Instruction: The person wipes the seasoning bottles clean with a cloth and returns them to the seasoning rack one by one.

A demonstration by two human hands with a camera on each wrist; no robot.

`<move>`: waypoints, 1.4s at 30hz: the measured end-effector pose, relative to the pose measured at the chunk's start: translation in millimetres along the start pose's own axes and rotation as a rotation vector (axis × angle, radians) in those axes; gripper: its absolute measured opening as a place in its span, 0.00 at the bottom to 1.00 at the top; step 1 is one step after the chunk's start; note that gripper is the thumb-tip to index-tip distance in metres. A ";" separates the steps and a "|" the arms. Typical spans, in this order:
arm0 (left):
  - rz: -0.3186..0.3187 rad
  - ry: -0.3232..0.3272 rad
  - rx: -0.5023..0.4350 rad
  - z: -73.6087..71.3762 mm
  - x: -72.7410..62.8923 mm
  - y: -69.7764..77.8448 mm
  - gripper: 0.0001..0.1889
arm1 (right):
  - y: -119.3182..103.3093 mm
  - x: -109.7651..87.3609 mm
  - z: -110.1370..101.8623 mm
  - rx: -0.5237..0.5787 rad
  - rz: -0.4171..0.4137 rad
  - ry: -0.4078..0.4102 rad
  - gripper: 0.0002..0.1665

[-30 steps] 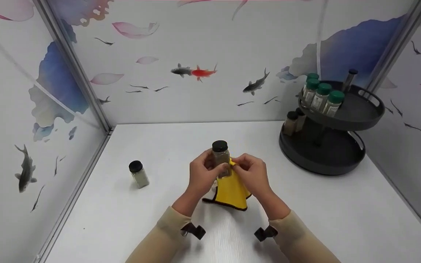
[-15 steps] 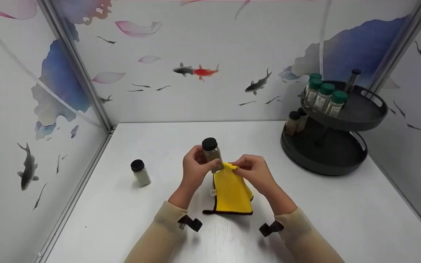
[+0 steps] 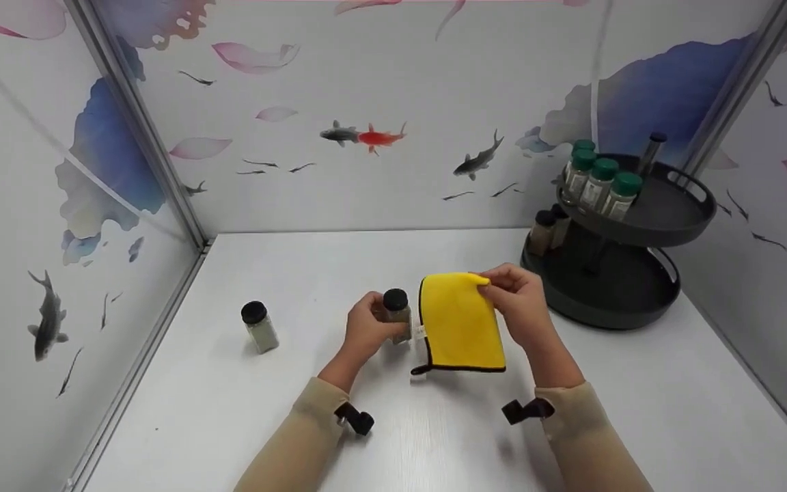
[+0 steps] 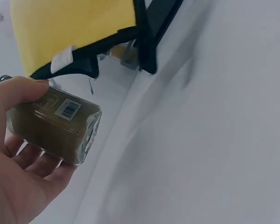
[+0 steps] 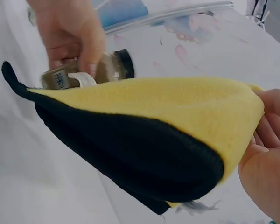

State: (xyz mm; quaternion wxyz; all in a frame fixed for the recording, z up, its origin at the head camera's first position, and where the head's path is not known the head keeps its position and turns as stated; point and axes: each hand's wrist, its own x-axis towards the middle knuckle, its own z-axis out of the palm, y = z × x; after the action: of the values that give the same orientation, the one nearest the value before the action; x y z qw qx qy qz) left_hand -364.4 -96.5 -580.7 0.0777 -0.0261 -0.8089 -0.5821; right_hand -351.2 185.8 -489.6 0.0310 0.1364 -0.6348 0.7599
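Note:
My left hand (image 3: 364, 333) grips a spice jar (image 3: 399, 314) with a black lid, held upright a little left of the table's middle. In the left wrist view, the thumb lies over the jar's (image 4: 56, 122) labelled side, near a barcode, with the fingers beneath. My right hand (image 3: 520, 301) pinches the upper right corner of a yellow cloth (image 3: 462, 321) with black edging. The cloth hangs spread out just right of the jar. Seen from the right wrist, the cloth (image 5: 177, 98) is folded over, showing a dark underside, and overlaps part of the jar (image 5: 102, 70).
A second black-lidded jar (image 3: 260, 328) with pale contents stands on the white table (image 3: 311, 273) to the left. At the back right stands a black two-tier rack (image 3: 602, 301), with several green-capped jars (image 3: 598, 186) on top and brown jars (image 3: 542, 234) below. Printed walls (image 3: 393, 184) enclose the table.
My right hand has moved right and up with the cloth, drawing it away from the jar and spreading it. My left hand has moved the jar left, then lowered it.

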 end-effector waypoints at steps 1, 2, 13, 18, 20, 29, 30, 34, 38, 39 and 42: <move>0.001 -0.009 0.025 1.0 0.4 -3.3 0.23 | -0.9 0.2 -1.5 0.011 -0.003 0.019 0.07; 0.003 -0.020 0.048 1.9 0.7 -6.5 0.23 | -1.8 0.3 -2.8 0.020 -0.007 0.035 0.08; 0.077 -0.232 0.084 -5.3 7.5 -19.8 0.44 | -4.3 1.0 -7.4 0.038 -0.019 0.086 0.08; 0.079 -0.255 0.088 -9.9 11.2 -22.2 0.42 | -2.2 1.2 -5.8 0.041 -0.011 0.082 0.08; 0.067 -0.243 0.109 -10.0 11.5 -22.3 0.40 | -1.8 1.7 -5.3 0.036 -0.006 0.084 0.08; 0.072 -0.301 0.161 -5.4 5.7 -16.7 0.33 | -1.3 2.4 -4.4 0.022 0.017 0.078 0.08; 0.066 -0.304 0.168 -4.7 4.6 -16.8 0.32 | -1.0 2.4 -3.9 0.019 0.017 0.079 0.08; 0.027 -0.263 0.183 -2.0 3.7 -18.1 0.25 | -0.5 2.6 -1.7 0.003 0.002 0.087 0.08; -0.022 -0.230 0.124 -4.2 5.8 -14.0 0.22 | 0.9 2.7 0.3 -0.026 -0.011 0.107 0.08; -0.034 -0.233 0.101 -5.6 5.9 -11.9 0.22 | 1.4 2.6 0.9 -0.043 -0.012 0.113 0.08; -0.055 -0.244 0.010 -12.0 4.5 -4.7 0.25 | 2.9 2.9 5.2 -0.127 -0.009 0.117 0.08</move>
State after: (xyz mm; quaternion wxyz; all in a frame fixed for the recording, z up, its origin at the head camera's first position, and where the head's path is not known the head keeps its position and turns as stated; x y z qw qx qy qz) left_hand -368.3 -109.6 -580.6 -0.0373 -0.0743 -0.8158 -0.5723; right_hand -353.7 179.8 -490.9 0.0802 0.0925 -0.6781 0.7247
